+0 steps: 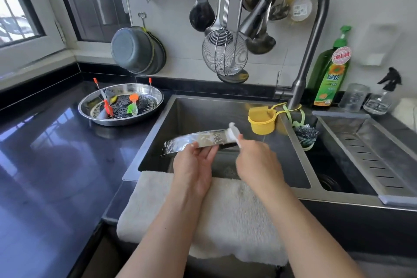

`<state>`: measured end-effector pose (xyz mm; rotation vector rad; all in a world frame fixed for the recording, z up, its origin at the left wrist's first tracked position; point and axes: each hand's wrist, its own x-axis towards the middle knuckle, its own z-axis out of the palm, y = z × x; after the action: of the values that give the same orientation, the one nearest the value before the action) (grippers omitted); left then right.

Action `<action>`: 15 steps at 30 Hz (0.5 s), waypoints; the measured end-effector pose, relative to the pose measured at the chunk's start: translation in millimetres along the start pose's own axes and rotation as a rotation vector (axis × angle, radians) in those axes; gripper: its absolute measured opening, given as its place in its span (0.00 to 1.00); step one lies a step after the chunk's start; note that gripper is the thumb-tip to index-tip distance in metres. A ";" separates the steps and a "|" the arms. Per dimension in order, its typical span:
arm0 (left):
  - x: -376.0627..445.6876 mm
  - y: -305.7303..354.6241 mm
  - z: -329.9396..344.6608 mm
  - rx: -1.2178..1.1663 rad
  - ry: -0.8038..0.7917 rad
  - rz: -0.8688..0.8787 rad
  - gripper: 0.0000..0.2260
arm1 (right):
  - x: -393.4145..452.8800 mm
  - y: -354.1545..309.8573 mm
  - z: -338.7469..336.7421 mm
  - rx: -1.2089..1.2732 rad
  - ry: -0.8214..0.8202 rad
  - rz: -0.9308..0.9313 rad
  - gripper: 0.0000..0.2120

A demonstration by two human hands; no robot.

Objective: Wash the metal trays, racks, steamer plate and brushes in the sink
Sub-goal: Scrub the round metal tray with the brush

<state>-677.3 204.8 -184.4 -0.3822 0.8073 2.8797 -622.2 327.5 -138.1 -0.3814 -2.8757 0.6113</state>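
Observation:
Over the sink (pixel 180 106) my left hand (pixel 194 165) grips the near rim of a soapy metal tray (pixel 198 139), held on edge and tilted. My right hand (pixel 257 160) is closed around a white cloth (pixel 233 133) that presses on the tray's right end. On the counter to the left stands a second round metal tray (pixel 155 95). It holds a perforated steamer plate (pixel 123 104), a wire rack (pixel 150 91) with orange-tipped legs, and orange and green brushes (pixel 133 105).
The grey faucet (pixel 300 79) arches over the sink, with a yellow cup (pixel 261 122) hung at its base. A white towel (pixel 225 216) drapes over the sink's front edge. Green dish soap (pixel 331 74), jars and a drain tray (pixel 370 153) are on the right. Ladles and a strainer (pixel 224 52) hang behind.

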 end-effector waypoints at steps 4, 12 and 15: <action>0.7 0.1 -1.6 -0.028 -0.009 -0.021 0.11 | -0.7 -8.5 7.7 0.028 0.018 -0.170 0.27; 4.2 -1.5 -3.9 -0.006 0.019 -0.057 0.08 | -14.6 -2.5 7.6 0.118 -0.030 -0.206 0.24; 5.2 -3.1 2.7 0.124 0.046 -0.043 0.05 | -0.4 12.3 1.6 0.087 -0.043 -0.099 0.25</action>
<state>-682.2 209.2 -185.1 -0.4464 0.9670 2.7733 -619.5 337.7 -144.7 -0.2142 -2.8754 0.7325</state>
